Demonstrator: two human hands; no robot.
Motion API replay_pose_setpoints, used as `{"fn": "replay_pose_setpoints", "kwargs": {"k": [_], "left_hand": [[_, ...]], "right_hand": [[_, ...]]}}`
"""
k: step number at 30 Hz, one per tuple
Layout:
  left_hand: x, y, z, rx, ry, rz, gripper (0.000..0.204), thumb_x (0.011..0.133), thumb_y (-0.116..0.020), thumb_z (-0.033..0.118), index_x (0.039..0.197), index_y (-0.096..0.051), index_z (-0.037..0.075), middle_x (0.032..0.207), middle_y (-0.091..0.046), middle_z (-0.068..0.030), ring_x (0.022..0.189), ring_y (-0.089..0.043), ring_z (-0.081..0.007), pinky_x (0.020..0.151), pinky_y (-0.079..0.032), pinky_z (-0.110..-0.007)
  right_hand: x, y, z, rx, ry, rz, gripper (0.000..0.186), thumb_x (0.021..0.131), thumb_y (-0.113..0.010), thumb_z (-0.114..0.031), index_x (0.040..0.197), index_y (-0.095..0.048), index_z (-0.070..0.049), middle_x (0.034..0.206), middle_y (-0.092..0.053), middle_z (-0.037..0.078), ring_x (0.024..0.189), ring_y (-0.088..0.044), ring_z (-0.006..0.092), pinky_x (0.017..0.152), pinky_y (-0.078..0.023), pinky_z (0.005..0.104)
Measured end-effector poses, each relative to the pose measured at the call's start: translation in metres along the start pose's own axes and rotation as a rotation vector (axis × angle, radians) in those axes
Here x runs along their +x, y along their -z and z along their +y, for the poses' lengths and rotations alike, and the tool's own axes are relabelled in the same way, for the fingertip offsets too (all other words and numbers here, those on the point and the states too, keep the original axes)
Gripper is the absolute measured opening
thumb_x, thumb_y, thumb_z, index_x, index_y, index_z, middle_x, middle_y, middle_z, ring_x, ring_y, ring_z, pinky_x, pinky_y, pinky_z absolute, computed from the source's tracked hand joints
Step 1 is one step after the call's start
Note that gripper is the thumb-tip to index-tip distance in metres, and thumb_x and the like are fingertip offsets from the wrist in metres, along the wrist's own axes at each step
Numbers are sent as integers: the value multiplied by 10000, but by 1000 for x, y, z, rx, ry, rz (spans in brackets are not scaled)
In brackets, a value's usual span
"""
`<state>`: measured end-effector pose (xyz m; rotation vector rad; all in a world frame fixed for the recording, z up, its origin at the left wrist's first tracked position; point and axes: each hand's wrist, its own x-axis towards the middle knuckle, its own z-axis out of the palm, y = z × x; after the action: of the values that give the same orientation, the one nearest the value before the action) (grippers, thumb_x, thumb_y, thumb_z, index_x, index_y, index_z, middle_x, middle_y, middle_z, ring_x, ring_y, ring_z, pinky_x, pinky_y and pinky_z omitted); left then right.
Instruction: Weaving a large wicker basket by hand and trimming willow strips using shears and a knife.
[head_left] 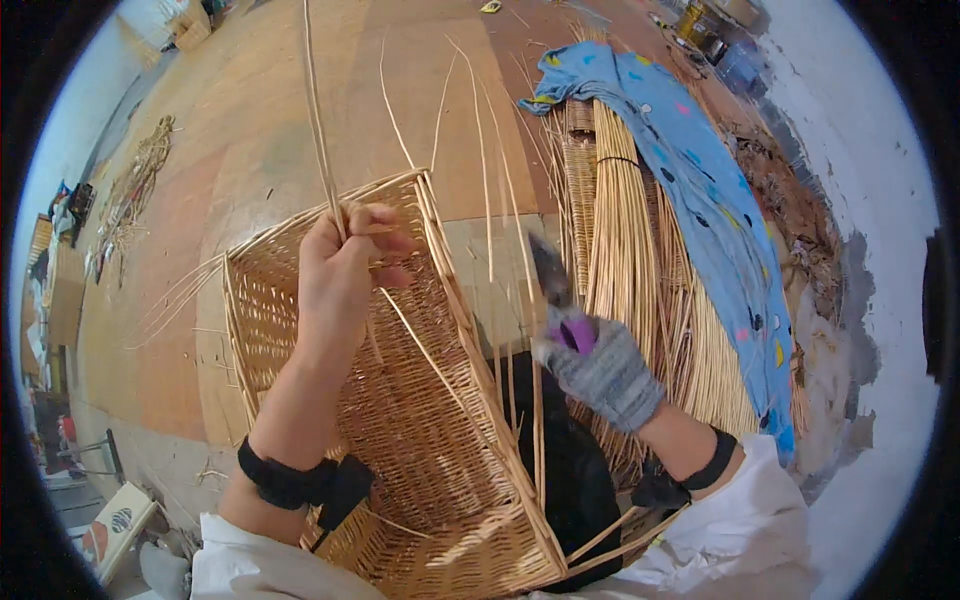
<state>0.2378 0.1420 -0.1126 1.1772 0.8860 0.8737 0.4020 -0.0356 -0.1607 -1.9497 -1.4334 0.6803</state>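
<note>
**One wicker basket (400,440), both grips closed**

Left hand (338,255), bare, pinched a long cane (317,100) between thumb and curled fingers; the cane rose from the grip above the basket's far end. Right hand (610,380), in a grey knit glove, was closed around a purple-handled tool (577,336), dark blade up, slightly blurred, to the right of the basket's rim. Basket lay slantwise before the person, open side up. Brown floor (260,180) worn, patchy. At right, a bundle of pale rods (620,230) lay beside a blue patterned cloth (690,200), near a peeling white wall (850,150). A heap of strands (135,200) lay well off to the left.
</note>
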Motion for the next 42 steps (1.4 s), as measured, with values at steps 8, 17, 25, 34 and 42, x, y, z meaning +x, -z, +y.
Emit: {"fn": "replay_pose_setpoints", "kwargs": {"k": [8,17,25,34,42], "left_hand": [[-11,-7,-10,57,143,-214,165,877,-446,96,999,-554,68,959,-590,-23,822,-566,-114,626,-467,-244],[27,-19,-21,-44,213,-351,268,899,-430,115,1114,-466,-42,945,-576,-86,800,-563,-141,732,-483,-273],[60,-6,-43,-15,162,-437,141,871,-481,63,1007,-466,29,853,-561,-36,692,-543,-93,668,-507,-271],[61,-3,-44,-64,184,-466,136,877,-463,59,1007,-451,20,860,-552,-57,694,-548,-108,680,-514,-281],[59,-1,-38,-95,229,-371,180,870,-475,73,1039,-457,15,852,-565,-50,646,-532,-103,627,-492,-238]], "right_hand": [[33,-4,-18,319,-592,-491,193,722,-660,-163,768,-567,-1,543,-527,46,394,-481,124,353,-365,237],[28,-19,-34,-28,11,-113,190,739,-626,-214,829,-601,-49,566,-567,58,489,-548,138,476,-442,291],[20,-1,-22,215,-110,-187,402,722,-620,-423,879,-598,-54,720,-601,166,666,-583,331,592,-463,401],[37,19,8,-499,126,-102,349,701,-659,-329,839,-534,-34,713,-572,143,666,-574,312,607,-452,391],[43,14,-16,-526,-39,-162,251,727,-626,-238,801,-529,-19,716,-571,178,682,-570,340,626,-454,397]]}}
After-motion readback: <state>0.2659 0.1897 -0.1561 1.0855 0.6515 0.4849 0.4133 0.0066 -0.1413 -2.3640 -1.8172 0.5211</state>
